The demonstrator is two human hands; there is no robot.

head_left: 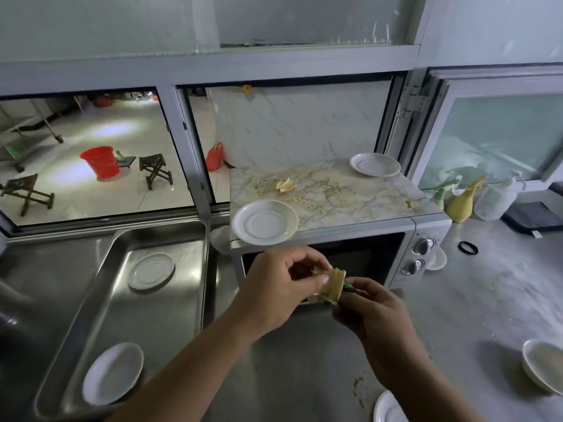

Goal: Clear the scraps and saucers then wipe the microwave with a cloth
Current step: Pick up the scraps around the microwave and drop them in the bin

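Observation:
A white microwave (426, 236) stands on the steel counter, its marble-patterned top (335, 193) strewn with crumbs. One pale food scrap (285, 185) lies at the top's middle. A white saucer (264, 222) sits at its front left corner and another saucer (375, 164) at the back right. In front of the microwave door, my left hand (283, 287) and my right hand (374, 312) both pinch a bunch of pale and green scraps (330, 286) between them.
A steel tray (91, 315) to the left holds two white saucers (151, 271) (112, 373). More saucers (543, 365) (388, 409) sit on the counter at right. Yellow and green cloths (461, 202), a plastic jar (495, 199) and a black ring (468, 247) lie right of the microwave.

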